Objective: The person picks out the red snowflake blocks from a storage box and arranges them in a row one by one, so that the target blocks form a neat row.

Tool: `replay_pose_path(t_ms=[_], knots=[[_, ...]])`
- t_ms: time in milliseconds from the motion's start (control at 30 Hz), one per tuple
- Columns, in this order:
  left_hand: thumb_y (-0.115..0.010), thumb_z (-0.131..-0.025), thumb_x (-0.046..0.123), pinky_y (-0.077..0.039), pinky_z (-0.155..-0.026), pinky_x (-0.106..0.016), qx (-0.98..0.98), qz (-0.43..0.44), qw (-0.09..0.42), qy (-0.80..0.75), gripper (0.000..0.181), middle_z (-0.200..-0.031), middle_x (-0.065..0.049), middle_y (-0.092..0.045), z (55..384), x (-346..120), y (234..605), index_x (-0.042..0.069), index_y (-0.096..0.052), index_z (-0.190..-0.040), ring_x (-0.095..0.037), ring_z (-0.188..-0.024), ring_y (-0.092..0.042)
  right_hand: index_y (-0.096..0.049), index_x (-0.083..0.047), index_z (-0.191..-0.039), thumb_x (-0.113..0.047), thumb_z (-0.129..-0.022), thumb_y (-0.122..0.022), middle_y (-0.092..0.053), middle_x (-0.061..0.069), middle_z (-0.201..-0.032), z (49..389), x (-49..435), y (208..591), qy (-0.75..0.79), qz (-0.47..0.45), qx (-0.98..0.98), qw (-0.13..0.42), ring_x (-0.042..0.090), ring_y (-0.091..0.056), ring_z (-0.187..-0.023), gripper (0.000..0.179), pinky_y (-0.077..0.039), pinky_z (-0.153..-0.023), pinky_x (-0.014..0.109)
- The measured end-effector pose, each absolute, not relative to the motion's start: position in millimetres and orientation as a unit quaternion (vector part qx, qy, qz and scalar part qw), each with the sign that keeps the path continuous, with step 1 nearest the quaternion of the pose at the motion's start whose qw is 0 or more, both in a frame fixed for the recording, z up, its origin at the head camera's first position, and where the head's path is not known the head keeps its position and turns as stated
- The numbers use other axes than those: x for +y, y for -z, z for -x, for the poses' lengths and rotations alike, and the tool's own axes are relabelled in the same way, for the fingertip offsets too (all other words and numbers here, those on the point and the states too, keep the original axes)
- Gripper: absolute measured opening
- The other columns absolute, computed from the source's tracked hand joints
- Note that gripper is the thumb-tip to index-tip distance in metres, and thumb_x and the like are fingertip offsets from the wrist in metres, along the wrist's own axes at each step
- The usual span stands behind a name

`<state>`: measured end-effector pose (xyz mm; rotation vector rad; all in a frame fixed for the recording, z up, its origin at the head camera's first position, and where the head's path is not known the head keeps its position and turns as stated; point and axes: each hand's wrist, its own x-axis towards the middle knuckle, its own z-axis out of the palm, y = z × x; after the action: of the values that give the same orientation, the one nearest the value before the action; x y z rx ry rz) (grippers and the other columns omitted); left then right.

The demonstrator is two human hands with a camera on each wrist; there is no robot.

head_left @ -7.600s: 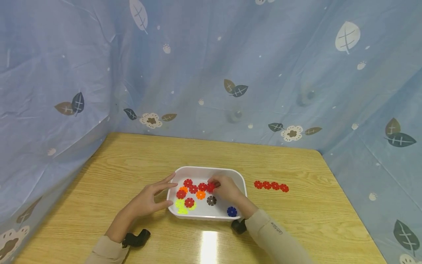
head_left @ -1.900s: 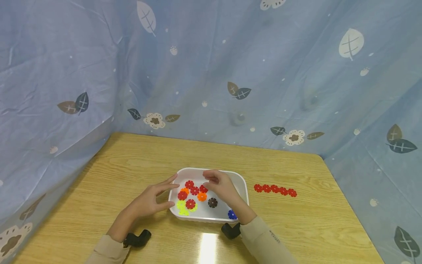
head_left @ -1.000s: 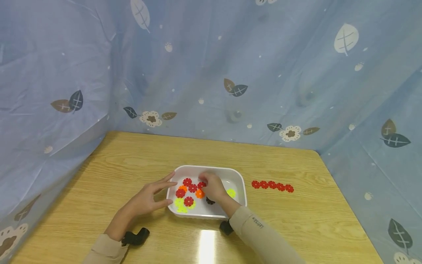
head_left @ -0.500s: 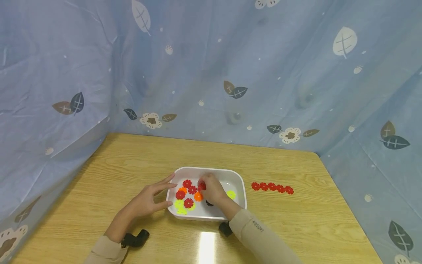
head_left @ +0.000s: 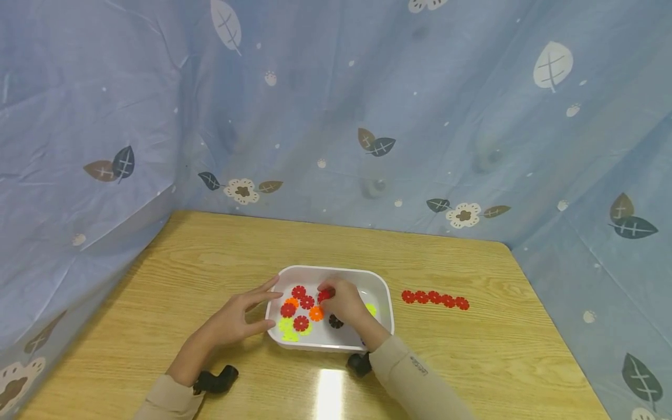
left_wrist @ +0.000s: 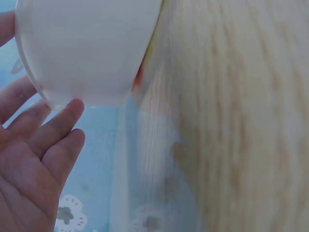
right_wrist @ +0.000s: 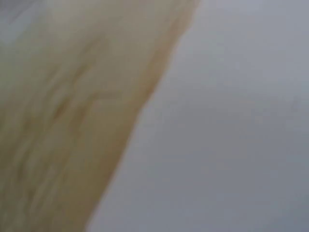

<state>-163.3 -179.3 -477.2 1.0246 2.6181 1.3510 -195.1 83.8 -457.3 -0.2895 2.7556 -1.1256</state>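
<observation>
In the head view, my left hand [head_left: 235,318] rests its spread fingers and thumb against the left end of a white plastic tray [head_left: 325,347]. The left wrist view has its fingertips touching the tray wall [left_wrist: 91,53]. My right hand [head_left: 345,303] is inside the tray and pinches a red snowflake disc [head_left: 324,296] between thumb and fingers. To its left lie more red discs [head_left: 301,324], orange discs [head_left: 316,314] and yellow discs [head_left: 290,336]. A dark brown disc [head_left: 336,321] sits below the hand. The right wrist view is blurred and shows no fingers.
A row of several red discs [head_left: 434,297] lies on the wooden table [head_left: 226,245], right of the tray. A yellow disc [head_left: 371,309] and a barely visible blue disc [head_left: 364,343] are partly hidden by the right forearm. A patterned blue cloth [head_left: 325,116] hangs behind.
Since the oldest frame, the red row has gained one disc at its right end. Lately my right hand reached down to a red disc and now pinches it, slightly further right. My left hand stays put.
</observation>
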Motion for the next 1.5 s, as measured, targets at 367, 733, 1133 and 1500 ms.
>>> replay_pose_path(t_ms=[367, 733, 1133, 1500], knots=[[-0.069, -0.086, 0.032, -0.046, -0.097, -0.052, 0.842, -0.330, 0.006, -0.427, 0.054, -0.156, -0.007, -0.027, 163.8, -179.2, 478.2, 0.005, -0.055, -0.131, -0.035, -0.137, -0.034, -0.068, -0.005, -0.107, -0.010, -0.081, -0.073, -0.067, 0.004, -0.098, 189.5, 97.1, 446.6, 0.456, 0.082, 0.883, 0.072, 0.015, -0.057, -0.085, 0.027, -0.052, -0.073, 0.025], [-0.070, -0.086, 0.029, -0.047, -0.096, -0.052, 0.843, -0.329, 0.002, -0.426, 0.053, -0.156, -0.007, -0.028, 163.4, -179.9, 480.0, 0.005, -0.056, -0.131, -0.035, -0.136, -0.036, -0.066, -0.004, -0.114, 0.002, -0.081, -0.068, -0.067, 0.009, -0.105, 178.7, 130.3, 431.8, 0.514, 0.059, 0.855, 0.025, 0.022, -0.063, -0.097, 0.033, -0.056, -0.082, 0.031], [-0.069, -0.086, 0.031, -0.048, -0.097, -0.048, 0.847, -0.330, -0.003, -0.416, 0.053, -0.155, -0.006, -0.029, 163.0, -180.2, 478.3, 0.007, -0.056, -0.131, -0.032, -0.135, -0.038, -0.061, -0.005, -0.124, 0.001, -0.086, -0.064, -0.061, 0.012, -0.123, 162.9, 184.3, 428.9, 0.565, -0.009, 0.825, 0.009, 0.022, -0.057, -0.106, 0.039, -0.050, -0.083, 0.014], [-0.069, -0.086, 0.032, -0.047, -0.098, -0.049, 0.849, -0.326, 0.001, -0.416, 0.054, -0.156, -0.006, -0.028, 164.4, -179.9, 478.4, 0.007, -0.056, -0.132, -0.033, -0.136, -0.037, -0.051, 0.003, -0.131, -0.004, -0.089, -0.063, -0.058, 0.008, -0.121, 155.7, 232.2, 445.6, 0.613, -0.045, 0.789, -0.007, 0.005, -0.057, -0.097, 0.045, -0.051, -0.082, 0.014]])
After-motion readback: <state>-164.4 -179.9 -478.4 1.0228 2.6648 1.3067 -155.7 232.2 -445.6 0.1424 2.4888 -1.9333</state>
